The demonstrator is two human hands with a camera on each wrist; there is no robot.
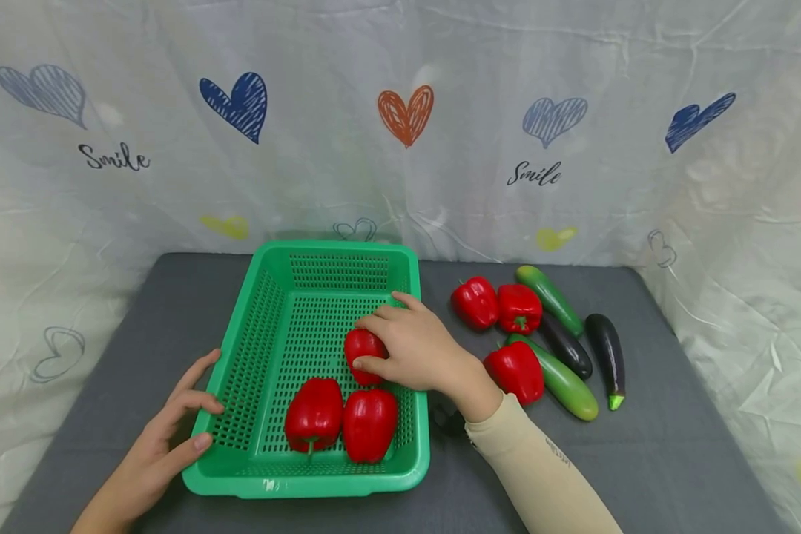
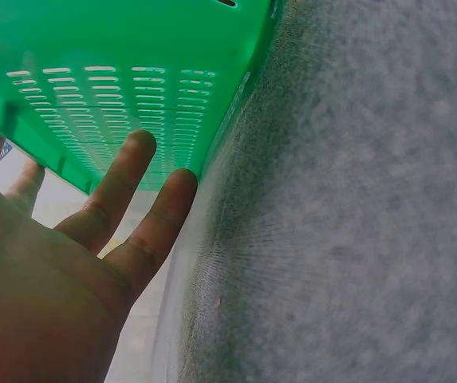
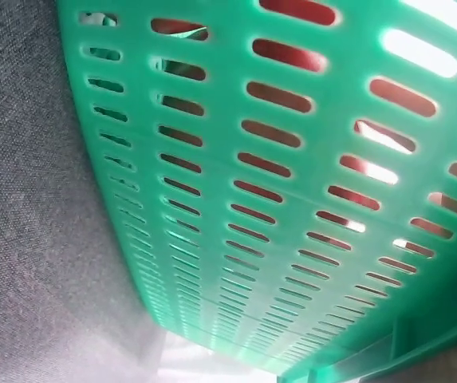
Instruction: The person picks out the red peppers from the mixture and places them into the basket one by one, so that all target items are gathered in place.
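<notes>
My right hand [image 1: 410, 345] reaches over the right rim of a green plastic basket [image 1: 233, 334] and grips a red bell pepper [image 1: 363, 348] inside it. Two more red bell peppers lie near the basket's front wall, a left one [image 1: 314, 415] and a right one [image 1: 370, 426]. At the basket's front left edge is my left hand [image 1: 153, 445], its fingertips at the rim and its fingers spread. In the left wrist view those fingers [image 2: 124, 187] lie along the slotted outer wall. The right wrist view shows mostly the basket's slotted side [image 3: 260, 183], with red behind the slots.
Right of the basket on the grey cloth lie three red bell peppers [image 1: 475, 302], two green, cucumber-like vegetables [image 1: 564, 380] and two dark eggplants [image 1: 606, 354]. A white curtain [image 1: 467, 44] with printed hearts hangs behind the table.
</notes>
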